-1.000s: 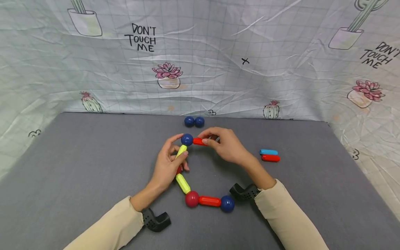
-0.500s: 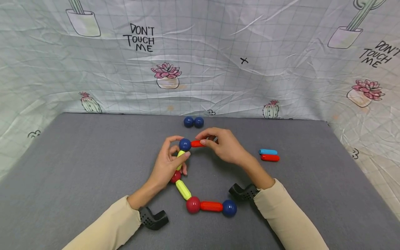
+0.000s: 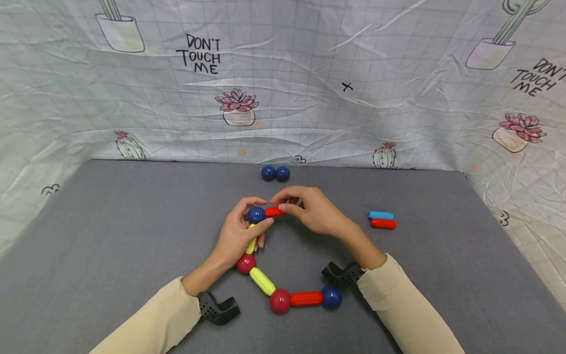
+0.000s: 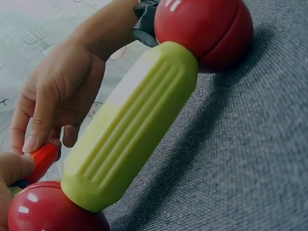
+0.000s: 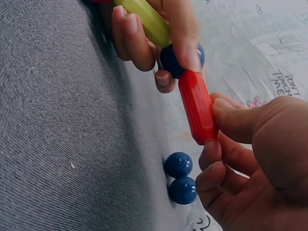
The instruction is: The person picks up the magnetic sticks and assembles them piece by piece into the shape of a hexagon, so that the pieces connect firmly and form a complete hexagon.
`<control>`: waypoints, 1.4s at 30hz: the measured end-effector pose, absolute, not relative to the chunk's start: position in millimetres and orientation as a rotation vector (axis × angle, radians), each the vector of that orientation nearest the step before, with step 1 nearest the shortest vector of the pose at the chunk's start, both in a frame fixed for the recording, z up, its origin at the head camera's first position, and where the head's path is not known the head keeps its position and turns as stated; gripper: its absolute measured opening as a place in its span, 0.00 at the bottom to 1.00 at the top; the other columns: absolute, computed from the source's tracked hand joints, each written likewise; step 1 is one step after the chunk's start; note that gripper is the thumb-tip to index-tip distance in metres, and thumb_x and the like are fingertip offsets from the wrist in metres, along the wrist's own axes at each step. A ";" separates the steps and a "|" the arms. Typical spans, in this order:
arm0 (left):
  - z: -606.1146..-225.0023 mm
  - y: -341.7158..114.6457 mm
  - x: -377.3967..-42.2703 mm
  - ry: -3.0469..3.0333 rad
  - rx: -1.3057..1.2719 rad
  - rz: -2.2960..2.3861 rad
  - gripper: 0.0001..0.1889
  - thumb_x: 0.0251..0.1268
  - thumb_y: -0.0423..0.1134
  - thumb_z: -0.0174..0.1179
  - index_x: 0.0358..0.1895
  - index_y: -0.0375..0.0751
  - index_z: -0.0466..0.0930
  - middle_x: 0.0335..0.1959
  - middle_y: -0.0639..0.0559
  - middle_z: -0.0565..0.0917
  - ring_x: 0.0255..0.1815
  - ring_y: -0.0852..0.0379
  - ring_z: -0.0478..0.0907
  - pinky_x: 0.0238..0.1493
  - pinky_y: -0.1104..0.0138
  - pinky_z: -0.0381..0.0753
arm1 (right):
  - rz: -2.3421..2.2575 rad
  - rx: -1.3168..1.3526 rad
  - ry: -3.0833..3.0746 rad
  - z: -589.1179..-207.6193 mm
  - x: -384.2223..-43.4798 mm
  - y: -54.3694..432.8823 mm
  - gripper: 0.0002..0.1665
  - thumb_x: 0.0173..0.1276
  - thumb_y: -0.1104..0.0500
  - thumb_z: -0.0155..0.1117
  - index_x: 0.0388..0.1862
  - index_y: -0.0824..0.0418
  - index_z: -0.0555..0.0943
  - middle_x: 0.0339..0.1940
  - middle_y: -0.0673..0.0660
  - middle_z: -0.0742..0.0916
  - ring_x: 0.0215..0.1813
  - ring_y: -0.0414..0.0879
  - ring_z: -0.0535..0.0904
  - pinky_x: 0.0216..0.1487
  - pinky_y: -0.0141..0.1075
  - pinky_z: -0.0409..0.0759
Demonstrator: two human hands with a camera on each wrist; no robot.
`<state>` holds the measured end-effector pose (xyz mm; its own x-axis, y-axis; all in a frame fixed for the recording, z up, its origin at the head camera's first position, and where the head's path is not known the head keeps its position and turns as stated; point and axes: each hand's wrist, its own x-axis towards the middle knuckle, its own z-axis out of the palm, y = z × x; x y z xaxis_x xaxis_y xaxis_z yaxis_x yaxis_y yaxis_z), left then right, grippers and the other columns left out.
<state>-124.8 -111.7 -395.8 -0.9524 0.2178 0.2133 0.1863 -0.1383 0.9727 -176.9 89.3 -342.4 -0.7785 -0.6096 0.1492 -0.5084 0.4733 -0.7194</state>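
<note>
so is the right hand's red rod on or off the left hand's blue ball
On: in the head view, the red rod meets the blue ball without a gap.

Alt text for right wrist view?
Right hand pinches a red rod whose far end meets a blue ball; the left hand holds that ball and a yellow rod. Two more blue balls lie side by side beyond.

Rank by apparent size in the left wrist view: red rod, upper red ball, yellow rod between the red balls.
1. Yellow rod
2. Upper red ball, though cropped
3. Red rod, partly hidden
</note>
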 end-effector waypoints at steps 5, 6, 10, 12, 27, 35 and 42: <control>-398.0 -110.3 -124.6 2.109 0.471 2.308 0.17 0.66 0.31 0.60 0.55 0.30 0.70 0.15 0.39 0.72 0.10 0.51 0.69 0.13 0.67 0.70 | -1.204 -0.945 2.594 -341.2 -179.6 94.4 0.11 0.71 0.60 0.59 0.50 0.54 0.83 0.43 0.46 0.84 0.41 0.43 0.77 0.40 0.38 0.77; -398.4 -109.7 -124.5 2.122 0.459 2.314 0.17 0.66 0.31 0.60 0.55 0.29 0.70 0.15 0.39 0.72 0.10 0.51 0.69 0.14 0.67 0.71 | -1.211 -0.935 2.600 -341.4 -180.8 95.7 0.12 0.71 0.59 0.60 0.50 0.54 0.83 0.44 0.46 0.84 0.41 0.43 0.77 0.40 0.39 0.77; -398.2 -106.9 -123.2 2.184 0.404 2.332 0.17 0.67 0.31 0.59 0.55 0.30 0.70 0.17 0.38 0.72 0.11 0.49 0.70 0.14 0.66 0.73 | -1.237 -0.890 2.628 -341.6 -184.8 101.1 0.13 0.71 0.57 0.60 0.52 0.55 0.82 0.47 0.46 0.84 0.43 0.43 0.78 0.41 0.39 0.77; -397.6 -105.8 -122.1 2.208 0.380 2.341 0.16 0.67 0.31 0.59 0.55 0.31 0.70 0.17 0.37 0.72 0.11 0.48 0.69 0.14 0.66 0.72 | -1.242 -0.871 2.641 -341.2 -187.1 102.9 0.13 0.71 0.57 0.60 0.52 0.55 0.82 0.47 0.47 0.84 0.44 0.44 0.78 0.42 0.39 0.78; -376.3 -100.3 -109.9 2.383 0.189 2.360 0.12 0.66 0.24 0.55 0.52 0.29 0.71 0.15 0.36 0.71 0.10 0.47 0.70 0.14 0.69 0.70 | -1.210 -0.747 2.735 -329.1 -207.7 99.5 0.13 0.72 0.57 0.59 0.53 0.55 0.81 0.51 0.50 0.83 0.48 0.48 0.78 0.44 0.41 0.78; -369.1 -99.8 -105.3 2.470 0.103 2.349 0.13 0.65 0.23 0.55 0.52 0.28 0.71 0.15 0.34 0.71 0.11 0.44 0.70 0.15 0.70 0.70 | -1.140 -0.657 2.765 -336.9 -222.6 92.1 0.18 0.70 0.59 0.61 0.58 0.56 0.79 0.59 0.53 0.78 0.49 0.49 0.78 0.40 0.42 0.77; -369.1 -101.4 -106.1 2.552 0.021 2.361 0.13 0.66 0.24 0.55 0.52 0.27 0.71 0.15 0.33 0.72 0.13 0.39 0.70 0.16 0.70 0.71 | -1.067 -0.751 2.766 -343.7 -228.9 81.6 0.22 0.70 0.62 0.61 0.62 0.58 0.76 0.63 0.54 0.75 0.45 0.50 0.76 0.43 0.43 0.75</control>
